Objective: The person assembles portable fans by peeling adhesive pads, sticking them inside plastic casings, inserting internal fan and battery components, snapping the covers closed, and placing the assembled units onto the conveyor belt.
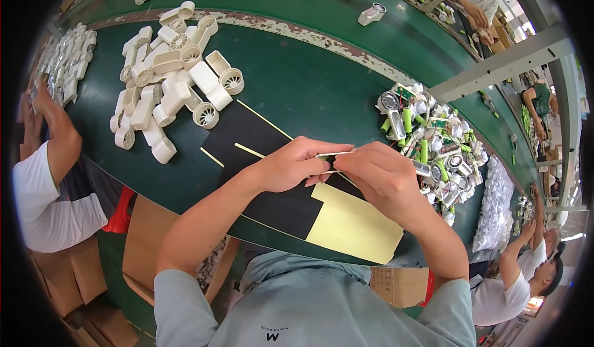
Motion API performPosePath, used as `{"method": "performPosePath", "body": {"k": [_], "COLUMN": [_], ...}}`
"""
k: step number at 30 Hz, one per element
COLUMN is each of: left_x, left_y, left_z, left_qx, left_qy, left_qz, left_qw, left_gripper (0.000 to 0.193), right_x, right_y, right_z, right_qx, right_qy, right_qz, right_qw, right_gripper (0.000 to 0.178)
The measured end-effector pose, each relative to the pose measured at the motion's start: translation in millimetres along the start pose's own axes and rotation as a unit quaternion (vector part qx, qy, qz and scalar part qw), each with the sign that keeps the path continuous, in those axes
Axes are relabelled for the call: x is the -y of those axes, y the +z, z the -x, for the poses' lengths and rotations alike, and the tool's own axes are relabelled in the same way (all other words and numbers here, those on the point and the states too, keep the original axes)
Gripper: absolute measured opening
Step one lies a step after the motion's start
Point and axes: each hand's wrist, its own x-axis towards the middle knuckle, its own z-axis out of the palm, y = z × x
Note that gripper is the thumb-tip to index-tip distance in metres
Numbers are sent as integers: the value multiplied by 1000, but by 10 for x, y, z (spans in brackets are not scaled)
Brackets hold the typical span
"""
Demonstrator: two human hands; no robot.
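Near the middle of the table, my left hand (pixel 289 165) and my right hand (pixel 382 172) are closed on one small white plastic part (pixel 334 155). Between its white edges it looks dark, and my fingers cover most of it. Under my hands lies a black sheet (pixel 272 208) with cut strips showing pale yellow. A bare pale yellow backing area (pixel 352 226) sits below my right hand. To the left is a heap of white plastic housings (pixel 164 102) with round vented ends. On the right, partly assembled small fans (pixel 436 155) with green cylinders and circuit boards are piled up.
Beyond a worn ledge (pixel 297 37), a green conveyor (pixel 247 0) carries a few parts. A metal post (pixel 501 68) crosses at the right, near a plastic bag of white parts (pixel 495 204). Co-workers sit on both sides. Cardboard boxes (pixel 148 242) stand below the table.
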Motion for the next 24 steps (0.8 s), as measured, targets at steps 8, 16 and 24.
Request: {"method": "performPosePath", "body": {"k": [8,16,24], "left_x": [-50,-96,-117], "left_y": [-25,39,84], "left_z": [-9,90,156], "left_qx": [-41,8,13], "left_qy": [-21,8,40], "left_qz": [-1,192,281], "left_qw": [999,981,959], "left_gripper": [55,52,59], "right_x": [65,95,348], "right_y": [-74,-4,728], "right_z": [-70,667,598], "right_qx": [-35,-65,-197], "right_qy": [45,219,276], "right_qz": [-16,-203,-333], "right_qw": [998,952,880], "right_gripper": [19,90,70]}}
